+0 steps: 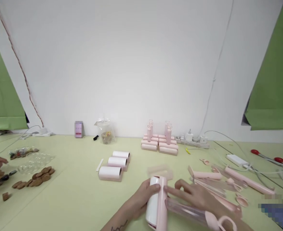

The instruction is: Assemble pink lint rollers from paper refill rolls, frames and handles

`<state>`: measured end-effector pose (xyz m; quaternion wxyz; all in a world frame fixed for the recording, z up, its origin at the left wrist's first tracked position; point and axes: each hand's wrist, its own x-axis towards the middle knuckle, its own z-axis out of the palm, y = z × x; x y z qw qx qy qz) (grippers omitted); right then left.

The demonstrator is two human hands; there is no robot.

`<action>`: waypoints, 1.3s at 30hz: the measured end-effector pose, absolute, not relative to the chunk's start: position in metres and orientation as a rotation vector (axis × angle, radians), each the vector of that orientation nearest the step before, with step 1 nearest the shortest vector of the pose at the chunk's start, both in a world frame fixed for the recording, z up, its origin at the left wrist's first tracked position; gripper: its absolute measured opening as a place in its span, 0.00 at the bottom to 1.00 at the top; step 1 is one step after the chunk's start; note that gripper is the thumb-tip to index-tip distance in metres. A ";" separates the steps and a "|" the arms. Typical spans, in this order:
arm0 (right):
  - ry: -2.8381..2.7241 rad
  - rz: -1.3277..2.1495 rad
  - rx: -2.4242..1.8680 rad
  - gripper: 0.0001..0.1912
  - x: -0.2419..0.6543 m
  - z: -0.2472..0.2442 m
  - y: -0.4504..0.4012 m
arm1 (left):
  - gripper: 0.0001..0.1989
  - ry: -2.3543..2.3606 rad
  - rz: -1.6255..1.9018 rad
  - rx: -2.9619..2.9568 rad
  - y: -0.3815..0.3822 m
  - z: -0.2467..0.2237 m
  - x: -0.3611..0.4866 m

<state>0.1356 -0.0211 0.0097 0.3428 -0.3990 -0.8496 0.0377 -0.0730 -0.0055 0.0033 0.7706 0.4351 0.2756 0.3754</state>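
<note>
The left hand (pixel 141 196) has its fingers closed around a white roll (pixel 153 202) set in a pink holder (pixel 162 202), low at the near edge of the desk (pixel 78 205). The right hand (pixel 194 194) presses extended fingers against the holder's upper end, a clear pink tube (pixel 187 208) slanting beneath it. Even pressure along the holder, with the roll steadied, would probably seat the parts squarely. Beyond, three white rolls (pixel 110 172) lie in a slanting row; finished-looking pink sets (pixel 168 148) stand by the wall (pixel 141 64). No writing is legible.
</note>
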 end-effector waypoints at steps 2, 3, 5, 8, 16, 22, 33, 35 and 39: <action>-2.266 0.036 -1.114 0.16 0.149 0.017 -0.019 | 0.22 0.700 0.856 0.954 -0.012 0.001 -0.072; -2.225 0.034 -1.181 0.17 0.156 0.022 -0.019 | 0.21 0.736 0.863 0.968 -0.013 0.001 -0.073; -2.049 0.098 -1.305 0.18 0.165 0.031 -0.022 | 0.19 0.777 0.866 1.012 -0.014 0.000 -0.072; -1.917 0.355 -1.216 0.22 0.159 0.037 -0.033 | 0.19 0.836 0.923 1.106 -0.015 -0.003 -0.069; -1.896 0.584 -1.053 0.12 0.124 0.025 -0.052 | 0.17 0.872 0.947 1.282 -0.017 -0.007 -0.062; -1.891 0.637 -1.027 0.09 0.122 0.028 -0.053 | 0.18 0.859 0.929 1.344 -0.016 -0.010 -0.062; -2.120 0.735 -0.996 0.12 0.111 -0.005 -0.047 | 0.19 0.845 0.879 1.341 -0.018 -0.009 -0.062; -2.142 0.640 -1.041 0.11 0.110 -0.013 -0.046 | 0.19 0.854 0.925 1.303 -0.018 -0.011 -0.062; -2.274 0.346 -1.057 0.12 0.108 -0.025 -0.046 | 0.19 0.916 0.989 1.218 -0.016 -0.013 -0.060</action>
